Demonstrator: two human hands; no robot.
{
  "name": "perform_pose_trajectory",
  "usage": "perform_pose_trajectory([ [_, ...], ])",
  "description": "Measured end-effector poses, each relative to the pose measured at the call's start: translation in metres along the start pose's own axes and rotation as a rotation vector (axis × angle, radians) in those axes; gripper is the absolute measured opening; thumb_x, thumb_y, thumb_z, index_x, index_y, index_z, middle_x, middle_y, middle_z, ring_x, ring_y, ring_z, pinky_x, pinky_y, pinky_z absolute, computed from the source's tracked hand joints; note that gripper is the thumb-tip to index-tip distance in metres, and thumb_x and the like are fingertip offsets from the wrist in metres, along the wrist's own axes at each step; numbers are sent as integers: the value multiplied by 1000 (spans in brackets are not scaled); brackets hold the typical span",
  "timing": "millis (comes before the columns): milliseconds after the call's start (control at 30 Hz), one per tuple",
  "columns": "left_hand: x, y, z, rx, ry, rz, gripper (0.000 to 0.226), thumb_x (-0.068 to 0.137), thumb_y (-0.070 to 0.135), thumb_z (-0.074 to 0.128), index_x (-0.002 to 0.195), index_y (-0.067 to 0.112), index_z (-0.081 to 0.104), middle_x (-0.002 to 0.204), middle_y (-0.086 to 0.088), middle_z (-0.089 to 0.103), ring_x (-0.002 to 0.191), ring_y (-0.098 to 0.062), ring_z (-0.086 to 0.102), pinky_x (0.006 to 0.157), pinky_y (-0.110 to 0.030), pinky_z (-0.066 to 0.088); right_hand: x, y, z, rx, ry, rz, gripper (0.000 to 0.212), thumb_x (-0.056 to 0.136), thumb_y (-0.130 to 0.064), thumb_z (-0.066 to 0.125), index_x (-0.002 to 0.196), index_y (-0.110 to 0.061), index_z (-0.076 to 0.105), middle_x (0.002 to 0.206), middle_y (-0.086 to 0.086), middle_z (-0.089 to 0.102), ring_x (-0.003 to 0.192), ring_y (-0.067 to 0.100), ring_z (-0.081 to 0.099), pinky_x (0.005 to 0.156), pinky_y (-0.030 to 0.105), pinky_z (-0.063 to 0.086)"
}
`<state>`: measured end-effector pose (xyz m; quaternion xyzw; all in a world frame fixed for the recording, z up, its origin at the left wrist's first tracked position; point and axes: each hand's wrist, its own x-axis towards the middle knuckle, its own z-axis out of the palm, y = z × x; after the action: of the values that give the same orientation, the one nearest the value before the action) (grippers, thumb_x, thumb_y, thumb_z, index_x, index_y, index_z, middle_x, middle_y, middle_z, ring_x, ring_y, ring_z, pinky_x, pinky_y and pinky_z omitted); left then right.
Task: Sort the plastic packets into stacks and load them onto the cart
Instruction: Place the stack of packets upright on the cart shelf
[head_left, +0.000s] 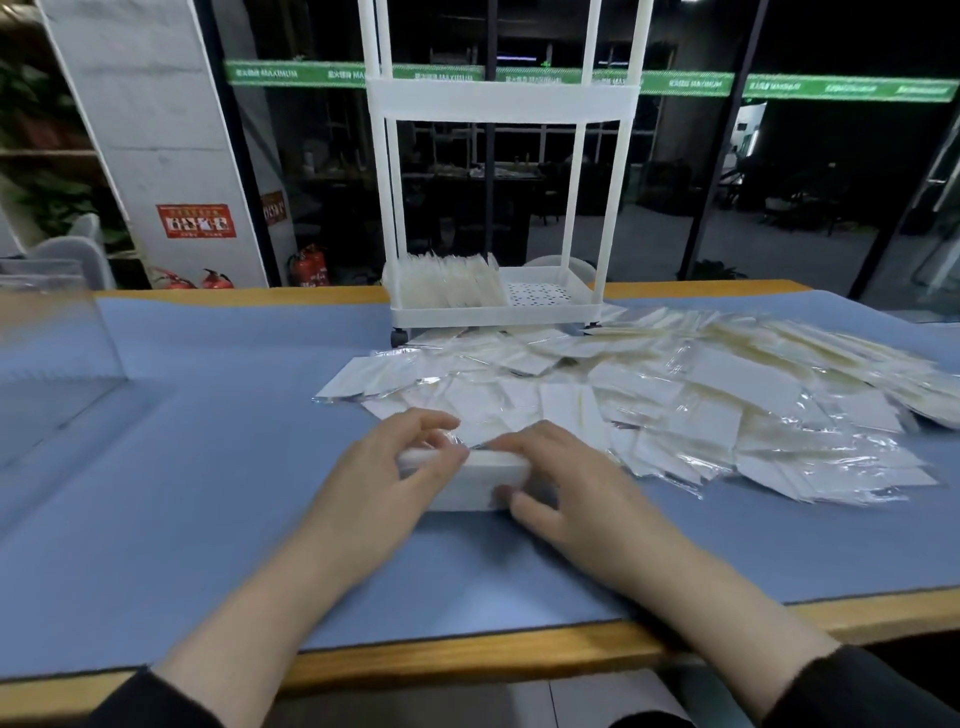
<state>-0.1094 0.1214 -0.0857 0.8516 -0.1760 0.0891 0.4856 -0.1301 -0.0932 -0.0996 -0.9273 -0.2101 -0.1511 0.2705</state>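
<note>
A thick stack of white plastic packets (470, 480) lies on the blue mat in front of me. My left hand (387, 467) grips its left end with curled fingers and thumb. My right hand (561, 483) grips its right end, thumb on the near side. Behind them a large loose pile of clear-wrapped white packets (675, 400) spreads to the right. The white tiered cart (493, 312) stands at the back of the table; its bottom tray holds a row of upright packets (449, 283) on the left side.
A clear plastic box (52, 353) stands on the left of the blue mat (208, 467). The wooden table edge (467, 654) runs along the front. Glass walls and fire extinguishers (309, 267) are beyond the table.
</note>
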Motion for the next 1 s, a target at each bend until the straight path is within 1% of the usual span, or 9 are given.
perform_pose_trajectory([
  [67,-1,1,5,24,79,30,17,93,34,70,109,38,66,108,21,64,103,18,50,80,3,32,-3,-2,1,53,40,24,39,92,-23,63,130,-30,57,108,-20,51,98,-3,50,86,8,36],
  [167,-2,0,2,63,-53,13,28,88,32,77,109,44,63,110,20,65,100,14,55,80,1,35,-7,-2,-3,115,94,46,32,90,-11,62,120,-23,62,98,-21,52,92,-13,48,82,5,34],
  [300,-1,3,0,167,-136,5,28,86,20,78,99,40,65,89,21,67,83,3,59,69,-7,40,-16,3,-17,141,101,48,29,91,-9,61,116,-23,63,100,-15,58,91,-13,48,81,6,34],
  [467,3,11,6,155,-114,54,19,86,16,77,89,31,66,73,11,66,64,-4,54,62,-15,41,-23,18,-39,298,153,85,31,97,-32,63,127,-38,57,118,-25,60,112,-9,52,97,7,36],
  [533,4,7,0,170,-57,24,28,85,19,77,95,40,61,82,11,68,64,-5,53,63,-18,42,-19,33,-50,282,250,161,30,99,-34,60,128,-38,55,120,-21,61,113,-2,56,104,22,43],
  [633,2,-4,-12,153,19,-38,41,85,19,78,97,48,51,99,13,65,73,-8,58,65,-18,43,-11,49,-63,-8,60,296,50,94,-45,64,140,-34,49,139,-17,51,124,2,49,110,30,39],
  [733,-2,-17,-17,126,66,-60,36,83,17,81,96,40,57,92,10,64,70,-1,55,62,-9,40,0,49,-61,-160,-247,262,90,80,-57,75,154,-30,31,158,-11,29,144,10,30,116,27,26],
  [800,-4,-23,-17,108,73,-82,34,82,17,82,100,35,61,87,6,63,68,-2,52,62,-8,39,7,43,-54,-199,-331,246,102,76,-60,77,158,-28,24,162,-8,23,148,13,24,118,29,22],
  [1000,-4,-35,-17,-50,52,-111,36,86,6,73,102,36,62,93,-2,69,68,-11,51,64,-28,43,17,40,-37,-365,-223,222,74,90,-57,60,152,-29,31,151,-6,41,137,18,42,108,34,37],
])
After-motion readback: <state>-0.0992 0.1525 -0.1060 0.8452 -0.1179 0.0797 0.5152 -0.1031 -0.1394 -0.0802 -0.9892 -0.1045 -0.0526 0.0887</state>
